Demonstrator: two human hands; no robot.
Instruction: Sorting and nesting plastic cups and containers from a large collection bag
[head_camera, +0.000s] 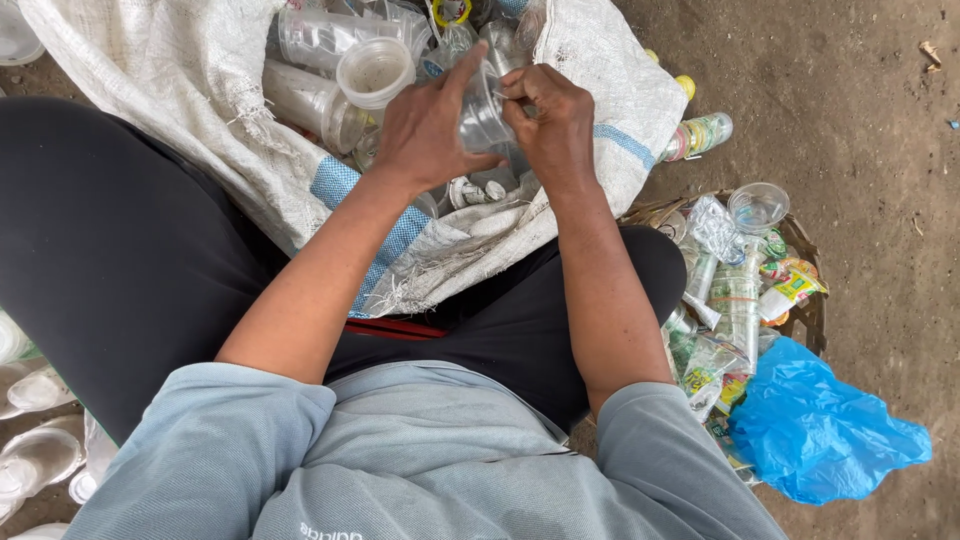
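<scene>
On bare dirt, 1 white woven sack (180, 90) (cups inside) sits beneath left hand (425, 135) and right hand (555, 125), both gripping 1 clear cup (484, 112).

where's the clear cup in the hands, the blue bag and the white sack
clear cup (484, 112), head view, its side wall between the two hands
blue bag (815, 425), head view, its crumpled middle
white sack (190, 75), head view, its left flap

grey-blue short-sleeved shirt (420, 470), small pale lettering at hem; black trousers (110, 250); bare forearms, both hands bare.
</scene>
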